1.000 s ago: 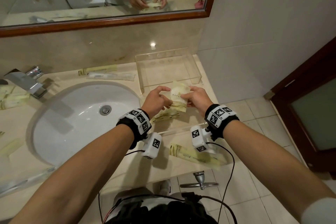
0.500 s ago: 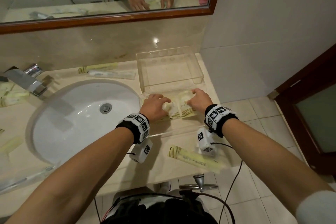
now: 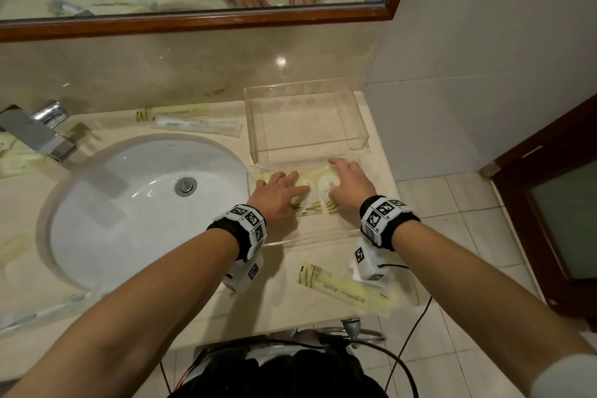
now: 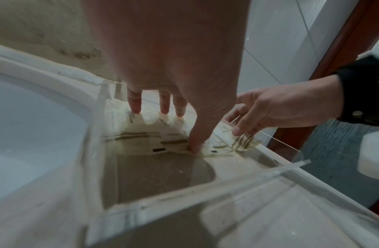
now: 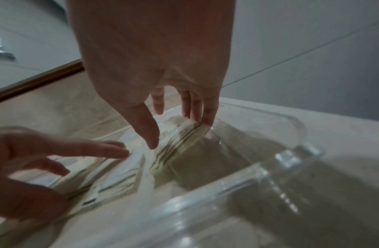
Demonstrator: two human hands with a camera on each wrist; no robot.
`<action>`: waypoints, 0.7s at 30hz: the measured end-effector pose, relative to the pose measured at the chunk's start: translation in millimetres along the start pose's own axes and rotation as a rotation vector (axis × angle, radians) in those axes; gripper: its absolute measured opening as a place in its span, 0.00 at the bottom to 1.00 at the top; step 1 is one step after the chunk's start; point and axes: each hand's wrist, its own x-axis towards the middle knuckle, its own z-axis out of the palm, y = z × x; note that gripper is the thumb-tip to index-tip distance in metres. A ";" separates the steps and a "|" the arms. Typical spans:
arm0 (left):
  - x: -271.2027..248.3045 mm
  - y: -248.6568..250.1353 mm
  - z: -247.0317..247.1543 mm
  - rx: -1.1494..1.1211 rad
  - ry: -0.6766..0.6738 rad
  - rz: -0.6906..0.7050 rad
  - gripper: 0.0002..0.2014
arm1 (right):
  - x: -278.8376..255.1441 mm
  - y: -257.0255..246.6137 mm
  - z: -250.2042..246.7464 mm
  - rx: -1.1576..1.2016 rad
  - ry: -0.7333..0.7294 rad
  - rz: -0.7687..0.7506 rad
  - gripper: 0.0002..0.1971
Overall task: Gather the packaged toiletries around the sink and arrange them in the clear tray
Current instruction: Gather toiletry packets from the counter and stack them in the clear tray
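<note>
A beige marble bench [image 3: 200, 297] with a white oval sink [image 3: 135, 203] sunk into it fills a tiled bathroom, a wood-framed mirror [image 3: 193, 22] running along the wall at 12 o'clock and a chrome tap [image 3: 38, 132] at 9 o'clock. At 3 o'clock of the sink sits the clear acrylic tray [image 3: 310, 237], and behind it, toward 12 o'clock, a second clear acrylic box [image 3: 355, 126] stands with nothing visible in it. Both hands are in the tray: the left hand [image 3: 277, 194] lies with fingers spread and nearly straight, pressing flat pale-yellow striped sachets [image 4: 142, 139] against the tray floor, while the right hand [image 3: 349, 184] has its fingers extended and splayed over a rounder clear-and-yellow packet [image 3: 326, 189], touching rather than gripping it. So a few packets, two or three as far as can be told, appear to be placed and are being smoothed side by side. Plenty looks left to do: a long yellow wrapped packet [image 3: 345, 289] lies on the bench at 5 o'clock of the tray, a yellow striped stick packet [image 3: 171, 113] and a clear-wrapped long item [image 3: 197, 126] lie by the wall at 12 o'clock of the sink, pale packets [image 3: 16, 161] rest beside the tap, and more wrapped pieces [image 3: 13, 249] sit at 8 o'clock. The task seems to be in its early part.
</note>
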 end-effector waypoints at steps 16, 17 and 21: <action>3.3 1.7 -1.0 0.040 0.014 -0.010 0.33 | -6.1 7.7 11.0 -0.369 0.003 -0.126 0.36; 2.3 2.5 -1.4 0.043 0.022 -0.005 0.33 | -7.2 7.9 10.8 -0.341 0.009 -0.126 0.36; 0.3 2.8 -2.6 -0.002 0.086 -0.005 0.32 | -7.2 5.0 9.5 -0.208 0.060 -0.125 0.36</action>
